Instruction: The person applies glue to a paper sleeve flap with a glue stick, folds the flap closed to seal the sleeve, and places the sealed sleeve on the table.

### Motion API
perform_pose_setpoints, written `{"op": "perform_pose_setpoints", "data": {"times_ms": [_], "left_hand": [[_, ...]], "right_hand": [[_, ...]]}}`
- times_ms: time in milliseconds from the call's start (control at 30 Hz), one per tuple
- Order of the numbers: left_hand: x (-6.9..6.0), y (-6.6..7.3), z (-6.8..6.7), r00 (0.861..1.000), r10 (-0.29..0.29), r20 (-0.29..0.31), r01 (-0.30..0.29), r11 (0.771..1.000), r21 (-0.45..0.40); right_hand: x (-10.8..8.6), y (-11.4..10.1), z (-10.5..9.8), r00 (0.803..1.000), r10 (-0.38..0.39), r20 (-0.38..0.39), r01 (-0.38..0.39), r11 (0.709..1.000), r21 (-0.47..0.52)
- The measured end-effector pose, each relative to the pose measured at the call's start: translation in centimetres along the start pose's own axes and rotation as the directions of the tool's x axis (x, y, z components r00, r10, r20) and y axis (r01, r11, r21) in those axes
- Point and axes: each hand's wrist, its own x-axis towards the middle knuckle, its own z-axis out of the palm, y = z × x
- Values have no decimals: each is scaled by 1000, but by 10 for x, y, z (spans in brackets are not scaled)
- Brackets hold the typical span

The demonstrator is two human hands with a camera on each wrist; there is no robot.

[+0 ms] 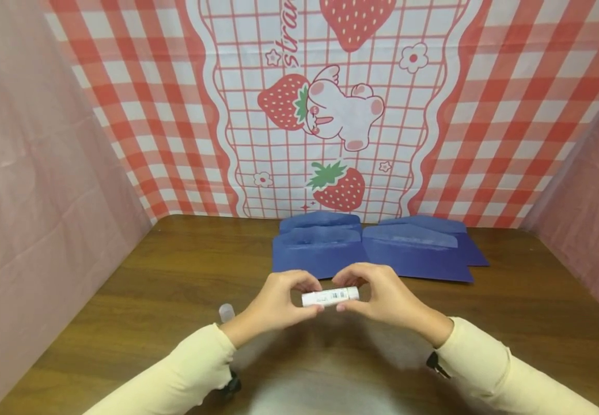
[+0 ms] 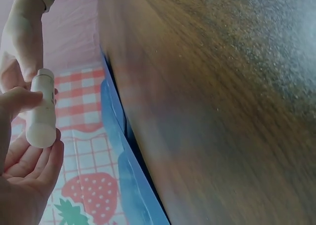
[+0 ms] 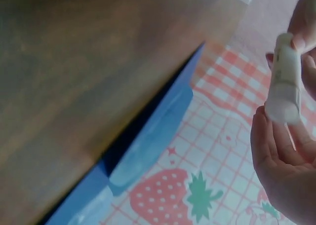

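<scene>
Fingers [image 1: 307,280] and thumb of the left hand [image 1: 279,300] pinch one end of a white tube [image 1: 329,297] on my remote feed, while those of the right hand [image 1: 389,297] pinch its other end. I see the tube bridging the two grips, nearly level, printed marks facing me, above the wooden tabletop [image 1: 175,271]. Just beyond the fingertips I have overlapping blue envelopes [image 1: 317,262], flaps raised. Left of the left-hand fingers, beside that wrist, sits a small translucent cap [image 1: 226,312].
</scene>
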Motion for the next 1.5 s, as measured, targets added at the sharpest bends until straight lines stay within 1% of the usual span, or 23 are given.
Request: {"op": "perform_pose_setpoints", "data": {"times_ms": [167,267,367,533,733,833,967,1100,1233,1333,1433,1500], "left_hand": [[-1,-1,-6,996,-79,-42,75,993,-91],[-1,-1,-10,991,-124,-41,117,983,-142],[-1,-2,-12,988,-152,-27,144,973,-181],[-3,-1,-14,984,-176,-12,169,961,-217],[-5,0,-17,983,-186,6,182,953,-242],[-5,1,-17,982,-184,37,187,952,-242],[-3,2,-18,982,-167,92,185,954,-236],[0,3,-20,981,-137,140,166,961,-223],[5,7,-23,977,-101,186,143,963,-228],[9,10,-24,965,-90,245,160,945,-286],[12,12,-24,946,-79,313,199,907,-372],[13,14,-24,934,-69,352,222,881,-418]], "right_hand": [[2,-1,-16,999,40,-4,-40,999,-1],[3,-1,-22,998,56,2,-56,998,-13],[3,-1,-24,999,45,0,-45,999,-14],[3,-3,-24,1000,19,-18,-19,1000,5],[3,-6,-23,999,13,-34,-11,999,48],[3,-7,-23,999,-1,-33,4,998,70],[5,-11,-26,999,-25,-22,27,998,65],[8,-17,-30,999,-35,17,34,996,78],[13,-22,-34,994,-90,59,86,993,75],[18,-26,-38,982,-166,90,160,985,68],[23,-32,-41,964,-223,148,212,974,82],[26,-38,-43,952,-240,192,224,969,99]]}}
